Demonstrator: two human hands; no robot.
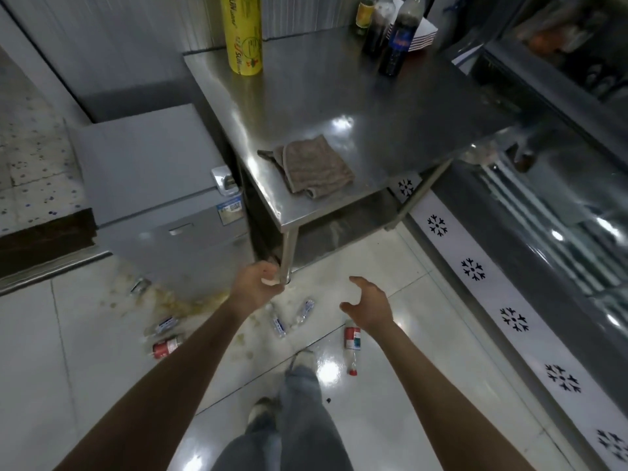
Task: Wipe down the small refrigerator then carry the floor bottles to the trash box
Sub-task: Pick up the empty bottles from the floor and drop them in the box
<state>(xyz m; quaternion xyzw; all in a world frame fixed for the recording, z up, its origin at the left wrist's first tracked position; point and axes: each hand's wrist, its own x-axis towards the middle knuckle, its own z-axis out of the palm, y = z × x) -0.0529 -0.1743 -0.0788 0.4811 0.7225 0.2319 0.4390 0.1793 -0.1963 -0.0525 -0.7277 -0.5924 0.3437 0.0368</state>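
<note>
Both hands, left hand [255,282] loosely curled, right hand [368,305] spread, are held empty above floor bottles [352,338]. Wiping seems pending: the cloth [317,167] must be taken from the bench [339,107] beside the refrigerator [153,185].

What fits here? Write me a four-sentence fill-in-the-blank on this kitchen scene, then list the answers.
1. The brown cloth lies on the steel ____.
2. The tall roll on the table is ____ in colour.
3. The red-labelled bottle lies on the ____.
4. The right hand holds ____.

Answers: table; yellow; floor; nothing
</note>
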